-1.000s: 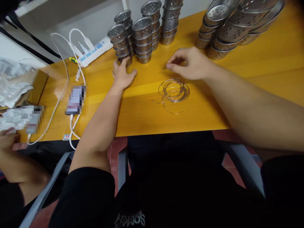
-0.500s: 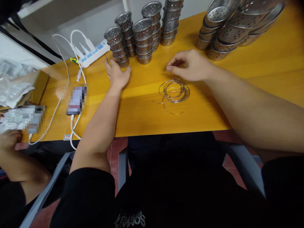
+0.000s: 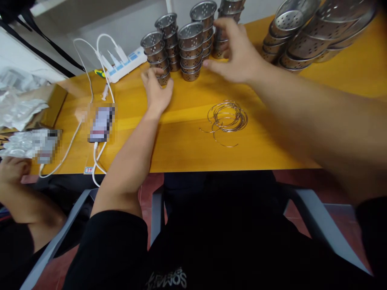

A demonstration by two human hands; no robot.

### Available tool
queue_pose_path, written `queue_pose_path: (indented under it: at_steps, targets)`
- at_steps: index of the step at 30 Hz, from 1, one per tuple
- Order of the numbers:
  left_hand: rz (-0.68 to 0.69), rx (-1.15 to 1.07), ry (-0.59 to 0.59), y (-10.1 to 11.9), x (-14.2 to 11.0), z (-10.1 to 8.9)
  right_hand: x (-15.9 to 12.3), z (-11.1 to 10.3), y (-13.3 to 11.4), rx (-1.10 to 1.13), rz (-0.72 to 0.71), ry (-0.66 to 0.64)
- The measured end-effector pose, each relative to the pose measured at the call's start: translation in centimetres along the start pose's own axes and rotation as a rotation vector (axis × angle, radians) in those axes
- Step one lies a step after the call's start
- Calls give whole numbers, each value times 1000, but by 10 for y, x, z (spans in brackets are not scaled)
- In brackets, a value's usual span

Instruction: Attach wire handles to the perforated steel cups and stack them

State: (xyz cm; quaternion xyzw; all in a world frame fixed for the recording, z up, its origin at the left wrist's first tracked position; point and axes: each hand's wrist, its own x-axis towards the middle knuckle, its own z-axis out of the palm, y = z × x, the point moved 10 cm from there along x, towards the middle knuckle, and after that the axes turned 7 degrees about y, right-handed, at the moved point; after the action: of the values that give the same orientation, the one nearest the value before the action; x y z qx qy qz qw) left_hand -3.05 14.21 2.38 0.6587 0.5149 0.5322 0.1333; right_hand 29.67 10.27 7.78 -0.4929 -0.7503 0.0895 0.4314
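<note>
My left hand (image 3: pixel 157 93) is at the foot of the front-left stack of perforated metal cups (image 3: pixel 153 44), fingers and thumb apart; I cannot tell whether they touch it. Further right, my right hand (image 3: pixel 237 54) reaches in among the back stacks, thumb and fingers spread with nothing between them. It partly covers the back-right stack of metal cups (image 3: pixel 231 7). Between the hands stands another front stack of cups (image 3: pixel 191 38), with two more behind, one topped by a wide cup (image 3: pixel 203 12). A loose coil of thin metal wire rings (image 3: pixel 228 117) lies nearer me.
Larger perforated metal cups (image 3: pixel 320 34) lean in tilted stacks at the right. On the left are a white power strip (image 3: pixel 128 64), cables, a phone (image 3: pixel 102 123) and a cardboard box (image 3: pixel 57 102) with plastic bags. Another person's hand (image 3: pixel 13 169) rests at the far left edge.
My right hand has moved up and away from above the wire rings to the back stacks, its fingers opening. My left fingers have come in front of the left stack's lower cups.
</note>
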Motion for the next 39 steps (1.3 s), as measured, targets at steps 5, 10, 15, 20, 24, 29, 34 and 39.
queue_pose_path:
  at_steps: [5, 10, 15, 20, 24, 29, 34, 39]
  targets:
    - [2, -65, -68, 22, -16, 7, 52, 26, -24, -99, 94, -26]
    - [31, -77, -138, 39, -28, 16, 57, 34, -43, -160, 119, -17]
    - [60, -64, -194, 36, -32, 24, 39, 29, -56, -138, 85, -14]
    - [67, -100, -271, 40, -41, 36, 24, 33, -68, -50, 8, -40]
    - [90, -127, -284, 53, -46, 38, 11, 37, -76, -10, -50, -40]
    - [84, -129, -206, 43, -36, 34, -1, 23, -71, 46, -62, 54]
    - [64, -92, -119, 11, -21, 35, -16, -15, -47, 88, -34, 143]
    - [60, -167, -276, 26, -36, 51, -35, -40, -8, 79, -4, 215]
